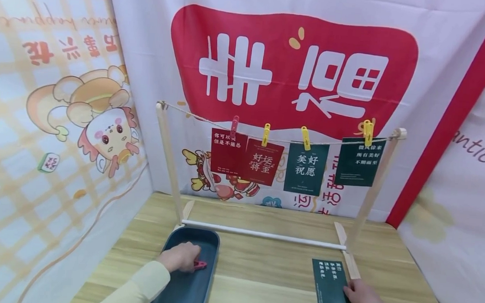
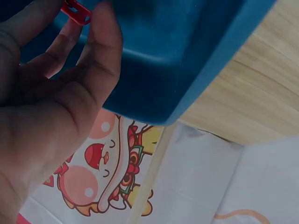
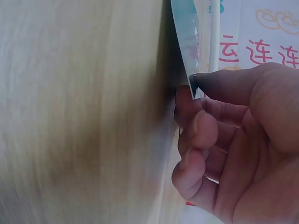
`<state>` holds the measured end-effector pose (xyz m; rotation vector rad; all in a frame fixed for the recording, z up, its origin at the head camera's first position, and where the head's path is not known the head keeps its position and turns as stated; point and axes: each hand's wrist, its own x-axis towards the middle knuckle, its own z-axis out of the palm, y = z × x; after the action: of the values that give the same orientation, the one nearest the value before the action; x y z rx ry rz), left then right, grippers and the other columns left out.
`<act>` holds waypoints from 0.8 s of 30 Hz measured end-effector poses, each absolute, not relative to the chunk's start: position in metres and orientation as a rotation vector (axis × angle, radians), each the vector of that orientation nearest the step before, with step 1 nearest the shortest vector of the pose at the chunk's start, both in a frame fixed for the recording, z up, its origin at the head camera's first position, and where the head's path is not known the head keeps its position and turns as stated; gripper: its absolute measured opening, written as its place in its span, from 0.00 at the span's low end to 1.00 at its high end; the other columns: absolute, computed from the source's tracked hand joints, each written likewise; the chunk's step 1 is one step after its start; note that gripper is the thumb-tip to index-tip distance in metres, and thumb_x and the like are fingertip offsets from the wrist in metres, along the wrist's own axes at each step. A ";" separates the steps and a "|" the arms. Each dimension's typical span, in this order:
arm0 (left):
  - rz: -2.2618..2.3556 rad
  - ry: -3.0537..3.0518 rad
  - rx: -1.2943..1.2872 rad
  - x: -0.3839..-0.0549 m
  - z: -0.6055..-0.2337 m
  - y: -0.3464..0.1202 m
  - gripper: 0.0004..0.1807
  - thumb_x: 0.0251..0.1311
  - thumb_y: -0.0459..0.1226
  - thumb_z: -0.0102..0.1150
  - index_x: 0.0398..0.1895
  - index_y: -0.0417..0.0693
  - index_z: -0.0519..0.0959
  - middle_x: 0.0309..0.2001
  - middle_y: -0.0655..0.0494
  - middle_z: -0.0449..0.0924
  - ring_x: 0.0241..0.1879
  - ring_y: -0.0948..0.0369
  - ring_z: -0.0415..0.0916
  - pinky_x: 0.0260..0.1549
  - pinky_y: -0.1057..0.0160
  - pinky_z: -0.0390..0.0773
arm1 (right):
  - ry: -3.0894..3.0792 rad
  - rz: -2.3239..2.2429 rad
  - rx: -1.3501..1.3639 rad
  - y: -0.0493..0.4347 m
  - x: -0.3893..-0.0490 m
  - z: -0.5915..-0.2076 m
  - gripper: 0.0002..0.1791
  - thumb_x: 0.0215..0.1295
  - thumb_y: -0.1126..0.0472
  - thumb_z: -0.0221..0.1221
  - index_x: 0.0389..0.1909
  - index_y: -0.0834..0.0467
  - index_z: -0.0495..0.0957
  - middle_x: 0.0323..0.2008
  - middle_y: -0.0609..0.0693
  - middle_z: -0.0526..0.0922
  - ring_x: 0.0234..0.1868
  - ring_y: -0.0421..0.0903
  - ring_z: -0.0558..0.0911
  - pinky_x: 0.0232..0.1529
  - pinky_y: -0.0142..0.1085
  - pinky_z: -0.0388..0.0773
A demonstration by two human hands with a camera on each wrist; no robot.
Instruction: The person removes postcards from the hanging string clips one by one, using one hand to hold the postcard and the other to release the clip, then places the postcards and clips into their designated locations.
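The left hand [image 1: 182,257] pinches a red clip [image 1: 200,265] inside the blue tub [image 1: 183,292]; the right hand's [image 1: 367,298] fingers grip a green card [image 1: 329,286] at the counter [image 1: 261,271]. Gathering both seems underway; next likely calls for raising them to the string [image 1: 333,142].

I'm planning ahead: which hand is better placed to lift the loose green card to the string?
Probably the right hand: it pinches the loose green card; the left hand is at the blue tray, holding the red clip.
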<state>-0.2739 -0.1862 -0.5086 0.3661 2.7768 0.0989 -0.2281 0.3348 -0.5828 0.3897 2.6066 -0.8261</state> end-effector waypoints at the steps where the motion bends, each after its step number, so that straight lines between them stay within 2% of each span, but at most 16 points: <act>1: 0.075 2.781 0.364 -0.274 -0.509 -0.186 0.12 0.48 0.32 0.72 0.27 0.50 0.75 0.25 0.57 0.73 0.25 0.60 0.70 0.26 0.60 0.73 | 2.606 -0.810 0.391 0.336 -0.229 -0.583 0.12 0.71 0.59 0.52 0.37 0.66 0.76 0.23 0.53 0.74 0.22 0.46 0.75 0.24 0.34 0.71; 6: -0.008 2.834 0.389 -0.275 -0.514 -0.189 0.11 0.49 0.31 0.68 0.23 0.50 0.73 0.25 0.54 0.72 0.25 0.57 0.69 0.25 0.58 0.72 | 2.628 -0.760 0.387 0.343 -0.226 -0.584 0.15 0.71 0.58 0.53 0.40 0.69 0.77 0.25 0.54 0.75 0.26 0.47 0.75 0.28 0.36 0.70; 13: -0.066 2.927 0.409 -0.284 -0.525 -0.192 0.11 0.46 0.27 0.67 0.21 0.48 0.74 0.26 0.50 0.76 0.25 0.55 0.70 0.25 0.54 0.75 | 2.630 -0.765 0.399 0.349 -0.221 -0.586 0.16 0.71 0.57 0.54 0.42 0.68 0.77 0.26 0.53 0.76 0.28 0.47 0.75 0.29 0.37 0.69; 20: -0.100 2.962 0.393 -0.285 -0.531 -0.196 0.11 0.44 0.26 0.67 0.24 0.47 0.75 0.27 0.46 0.78 0.25 0.53 0.73 0.27 0.49 0.77 | 2.681 -0.681 0.357 0.344 -0.218 -0.580 0.15 0.69 0.56 0.56 0.39 0.66 0.79 0.26 0.51 0.77 0.28 0.47 0.75 0.30 0.39 0.69; 24: -0.100 2.982 0.393 -0.285 -0.532 -0.196 0.13 0.43 0.26 0.68 0.32 0.46 0.77 0.29 0.45 0.78 0.27 0.51 0.75 0.27 0.49 0.78 | 2.695 -0.629 0.369 0.342 -0.217 -0.577 0.16 0.68 0.55 0.58 0.40 0.66 0.79 0.26 0.50 0.78 0.28 0.47 0.75 0.30 0.40 0.70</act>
<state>-0.2853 -0.1962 -0.5323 0.3929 2.9821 -0.1004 -0.2167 0.3422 -0.5768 0.3687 2.6948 -0.6291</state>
